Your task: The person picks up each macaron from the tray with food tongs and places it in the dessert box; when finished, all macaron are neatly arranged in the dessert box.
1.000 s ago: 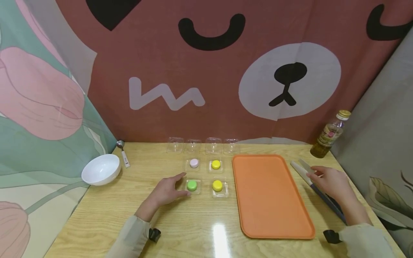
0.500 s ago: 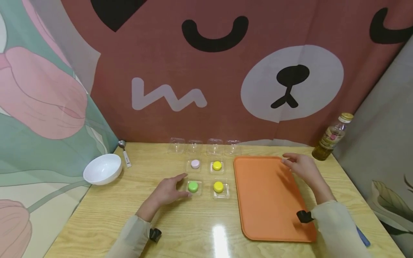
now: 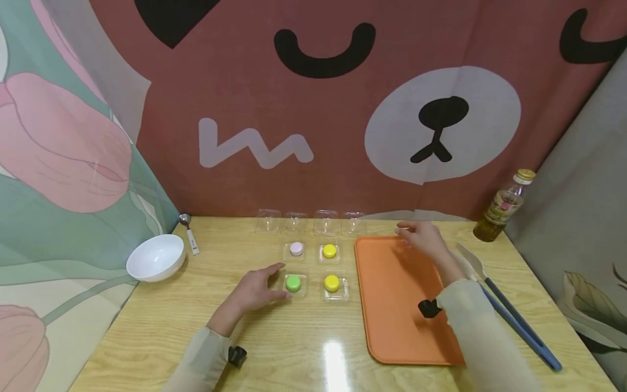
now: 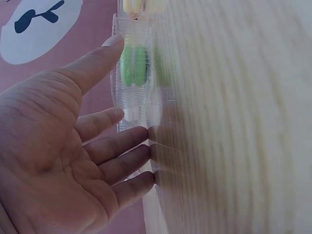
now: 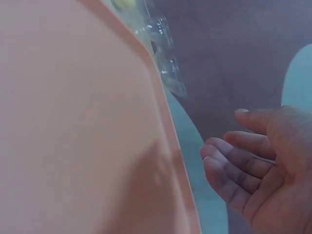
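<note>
My left hand (image 3: 254, 289) rests on the table beside a green macaron (image 3: 293, 283) in a clear plastic case. Its thumb and fingers are spread, and in the left wrist view (image 4: 83, 141) the fingertips touch the wood and nothing is held. Two yellow macarons (image 3: 331, 283) and a pale lilac one (image 3: 296, 249) sit in similar clear cases nearby. My right hand (image 3: 422, 239) hovers above the far edge of the orange tray (image 3: 397, 326). Its fingers are loosely bent, with nothing in them in the right wrist view (image 5: 263, 170).
Several clear lids (image 3: 325, 222) stand along the back. To the right lie a dark-handled knife (image 3: 495, 288), a blue-handled utensil (image 3: 524, 332) partly behind my sleeve, and an oil bottle (image 3: 498, 213). A white bowl (image 3: 155, 258) and a measuring spoon (image 3: 190, 235) are at the left.
My right hand has left the knife and blue-handled utensil and moved left across the tray to its far edge. My left hand has stayed in place.
</note>
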The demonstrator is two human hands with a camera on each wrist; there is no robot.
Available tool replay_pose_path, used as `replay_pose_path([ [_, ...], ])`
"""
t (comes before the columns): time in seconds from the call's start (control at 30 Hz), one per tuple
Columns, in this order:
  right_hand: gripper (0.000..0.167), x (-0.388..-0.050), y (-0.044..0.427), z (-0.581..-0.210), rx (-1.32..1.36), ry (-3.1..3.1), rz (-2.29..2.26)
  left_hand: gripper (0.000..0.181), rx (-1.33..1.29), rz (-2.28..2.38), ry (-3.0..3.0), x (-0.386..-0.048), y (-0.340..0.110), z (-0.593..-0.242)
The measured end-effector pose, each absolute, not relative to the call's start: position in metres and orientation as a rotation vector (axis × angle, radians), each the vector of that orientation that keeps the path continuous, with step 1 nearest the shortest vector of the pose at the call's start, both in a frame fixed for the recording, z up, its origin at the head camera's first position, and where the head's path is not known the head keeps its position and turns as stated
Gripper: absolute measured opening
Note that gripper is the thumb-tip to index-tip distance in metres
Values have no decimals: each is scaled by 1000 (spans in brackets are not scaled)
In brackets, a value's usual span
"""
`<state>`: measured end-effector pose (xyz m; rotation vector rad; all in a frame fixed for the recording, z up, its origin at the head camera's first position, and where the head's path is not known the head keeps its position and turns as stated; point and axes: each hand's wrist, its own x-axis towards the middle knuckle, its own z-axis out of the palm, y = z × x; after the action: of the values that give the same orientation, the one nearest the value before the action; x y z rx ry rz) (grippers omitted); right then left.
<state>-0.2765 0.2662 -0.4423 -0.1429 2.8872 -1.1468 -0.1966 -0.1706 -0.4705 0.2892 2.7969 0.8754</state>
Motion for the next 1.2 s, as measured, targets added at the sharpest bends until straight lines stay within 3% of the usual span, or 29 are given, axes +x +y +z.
replay_pose_path([
  [0.67, 42, -323, 214, -452, 3, 2667, -1529, 79, 268, 854, 2785, -196, -170, -464],
  [1.2, 41, -335, 202, -468, 4, 2671, -1409, 80, 289, 869, 2766, -197, -169, -466],
])
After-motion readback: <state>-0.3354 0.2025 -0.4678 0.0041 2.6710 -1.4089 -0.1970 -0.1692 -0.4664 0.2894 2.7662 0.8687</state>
